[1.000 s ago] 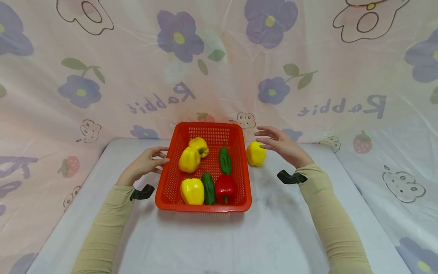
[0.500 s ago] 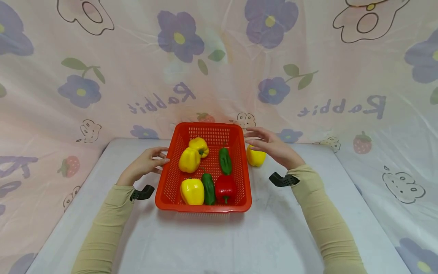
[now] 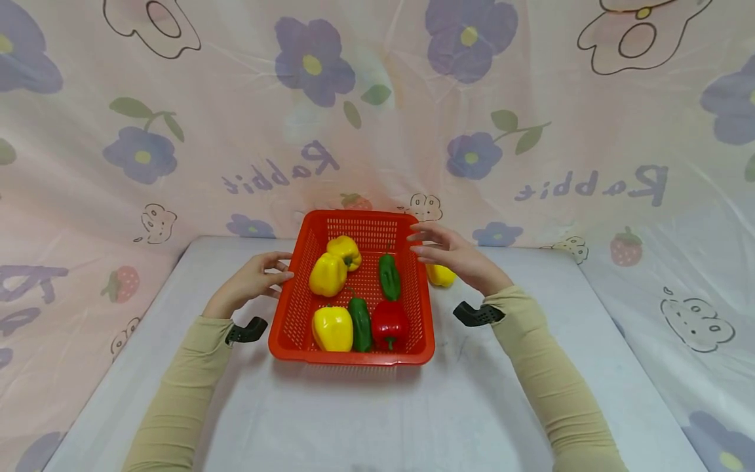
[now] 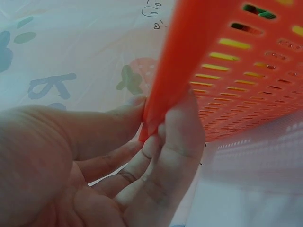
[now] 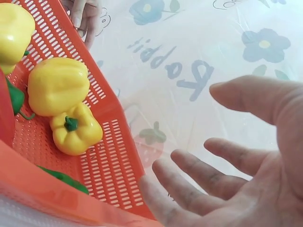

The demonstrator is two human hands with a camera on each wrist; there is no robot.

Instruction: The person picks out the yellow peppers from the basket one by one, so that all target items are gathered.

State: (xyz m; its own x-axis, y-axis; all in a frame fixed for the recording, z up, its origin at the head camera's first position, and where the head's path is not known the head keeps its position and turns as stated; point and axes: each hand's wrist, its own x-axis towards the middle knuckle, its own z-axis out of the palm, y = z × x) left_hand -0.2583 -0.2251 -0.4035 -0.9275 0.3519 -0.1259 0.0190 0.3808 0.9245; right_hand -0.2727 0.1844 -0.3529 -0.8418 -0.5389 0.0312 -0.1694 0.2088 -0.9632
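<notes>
A red plastic basket (image 3: 354, 358) stands on the table with its rim up. My left hand (image 3: 248, 283) pinches its left rim between thumb and fingers, plain in the left wrist view. Inside lie three yellow bell peppers (image 3: 327, 275), two long green peppers (image 3: 389, 278) and a red bell pepper (image 3: 390, 322). Another yellow bell pepper (image 3: 441, 276) sits outside, right of the basket, partly hidden by my right hand (image 3: 460, 257). That hand has its fingers spread at the basket's right rim and holds nothing; whether its fingertips touch the rim I cannot tell.
The basket stands on a white table (image 3: 354, 419). A printed curtain (image 3: 377, 131) with flowers and rabbits hangs close behind it and along both sides. Black brackets (image 3: 479, 314) stick out from both wrists.
My right hand has moved left, from above the loose yellow bell pepper to the basket's right rim. My left hand keeps its hold on the left rim, and the basket stays in place.
</notes>
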